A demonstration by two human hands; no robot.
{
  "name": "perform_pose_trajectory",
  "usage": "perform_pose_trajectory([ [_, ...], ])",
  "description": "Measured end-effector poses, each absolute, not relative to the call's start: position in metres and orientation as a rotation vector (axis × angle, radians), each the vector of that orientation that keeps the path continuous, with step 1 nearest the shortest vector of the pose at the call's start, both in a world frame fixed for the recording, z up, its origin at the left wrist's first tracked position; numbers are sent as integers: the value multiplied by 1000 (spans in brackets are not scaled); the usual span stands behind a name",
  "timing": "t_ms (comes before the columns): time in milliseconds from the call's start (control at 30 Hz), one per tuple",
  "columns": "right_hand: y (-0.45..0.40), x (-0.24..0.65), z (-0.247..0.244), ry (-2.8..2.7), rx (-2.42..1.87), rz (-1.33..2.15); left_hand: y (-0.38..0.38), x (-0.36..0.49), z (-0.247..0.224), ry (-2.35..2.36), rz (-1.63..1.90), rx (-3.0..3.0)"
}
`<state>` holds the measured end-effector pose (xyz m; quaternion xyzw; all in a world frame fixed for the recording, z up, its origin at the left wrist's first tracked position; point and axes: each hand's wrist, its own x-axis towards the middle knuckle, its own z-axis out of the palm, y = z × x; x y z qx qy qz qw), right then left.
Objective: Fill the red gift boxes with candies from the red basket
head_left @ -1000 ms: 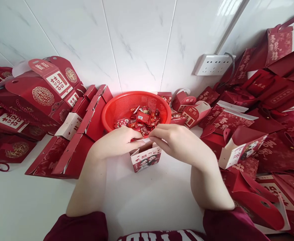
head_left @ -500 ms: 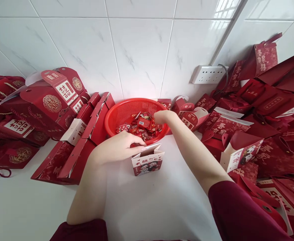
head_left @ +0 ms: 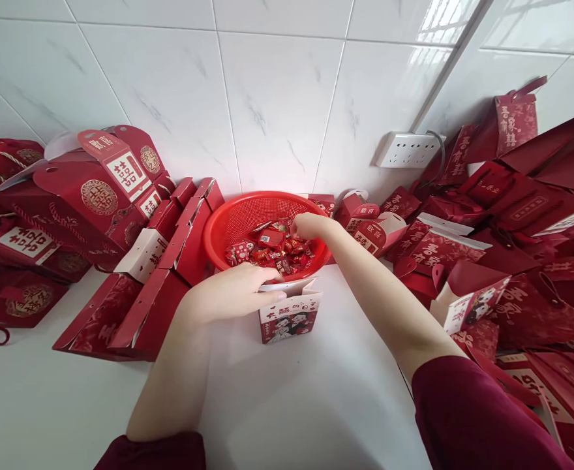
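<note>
My left hand [head_left: 235, 290] grips the left upper edge of a small open candy box [head_left: 289, 323], with the thumb across its printed front and the fingers behind the rim. The box is white and red with a cartoon couple and stands upright on the table. Just behind it sits a red plastic basket [head_left: 217, 228] holding many red-wrapped candies [head_left: 273, 240]. Inside the basket's right side, my right hand [head_left: 310, 226] reaches down over the candies with bent fingers. Its fingertips are partly hidden, so what they hold cannot be made out.
Red gift boxes [head_left: 100, 196] and long red cartons [head_left: 157, 294] crowd the left side. Many more red boxes [head_left: 438, 251] are piled on the right. A white power strip [head_left: 409, 150] is against the tiled wall [head_left: 277, 98] behind the white table [head_left: 306, 405].
My right hand has shifted slightly left within the basket. My left thumb has come down onto the box's front face, and the box has turned or tilted slightly.
</note>
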<state>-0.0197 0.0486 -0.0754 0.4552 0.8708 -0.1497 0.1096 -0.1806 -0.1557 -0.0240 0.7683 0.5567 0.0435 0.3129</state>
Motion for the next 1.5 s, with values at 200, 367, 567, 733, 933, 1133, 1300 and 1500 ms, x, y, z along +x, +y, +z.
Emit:
perform_pose_trajectory([
  [200,35,-34,-99,2305,1155,-485,-160,-177,-24,1411,132,1990],
  [367,28,-47,-110,2321,1219,-475,-163,-174,-21,1392,74,2028],
  [567,33,-29,-93,2481,1370,-610,-164,-180,-23,1444,89,2034],
  [733,10,9,-80,2951,1446,-857,-161,-183,-20,1410,333,1981],
  [933,-47,11,-76,3072,979,-2436,-146,-172,-27,1568,853,1778],
  [1133,-80,-5,-67,2687,787,-3035,-139,-167,-33,1328,1194,1697],
  [1300,-84,2,-60,2638,818,-3053,-143,-167,-29,1307,1132,1694],
  [1500,-85,5,-60,2512,931,-3073,-138,-170,-29,1352,1270,1603],
])
